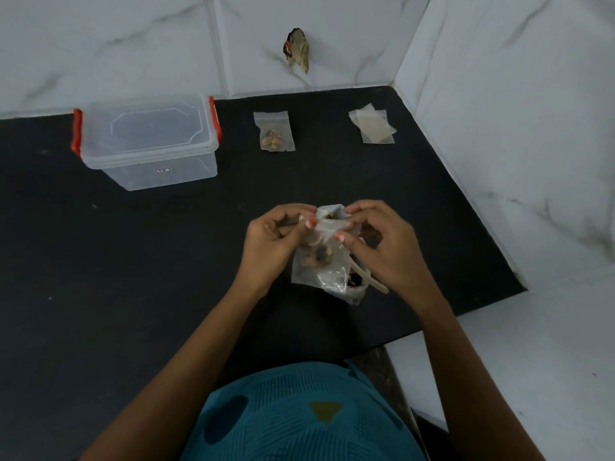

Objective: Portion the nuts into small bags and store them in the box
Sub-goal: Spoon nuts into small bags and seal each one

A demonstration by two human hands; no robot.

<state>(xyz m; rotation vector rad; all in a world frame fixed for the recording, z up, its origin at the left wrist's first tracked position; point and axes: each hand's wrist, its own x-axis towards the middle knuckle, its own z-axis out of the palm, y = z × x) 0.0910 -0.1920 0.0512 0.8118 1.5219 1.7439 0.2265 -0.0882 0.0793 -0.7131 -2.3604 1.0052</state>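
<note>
Shirt; small bag between left grip, right grip

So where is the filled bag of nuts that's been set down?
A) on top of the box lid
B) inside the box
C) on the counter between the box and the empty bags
C: the filled bag lies on the counter, between the closed box and the empty bags.

head cam | looks forward-down, near | black counter, tiled corner
</note>
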